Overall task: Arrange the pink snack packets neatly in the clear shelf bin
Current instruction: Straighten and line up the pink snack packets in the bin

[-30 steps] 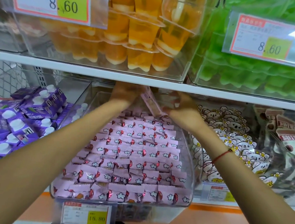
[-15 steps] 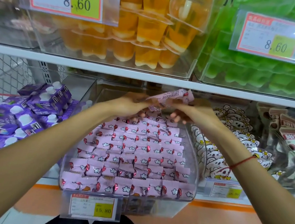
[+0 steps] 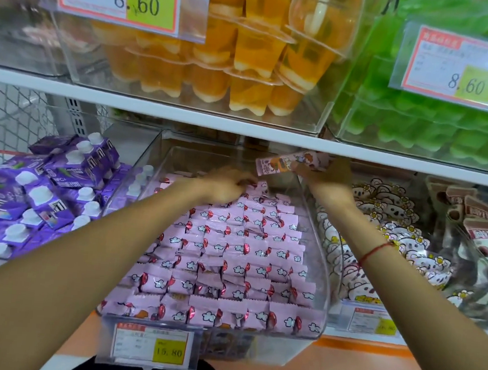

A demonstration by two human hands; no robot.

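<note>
Holding one pink packet [image 3: 293, 162] up at the back of the clear bin [image 3: 324, 251], my right hand [image 3: 327, 177] pinches it. My left hand [image 3: 228, 185] rests on the back rows of pink packets [image 3: 230, 257], fingers curled down into them; I cannot tell if it grips one.
</note>
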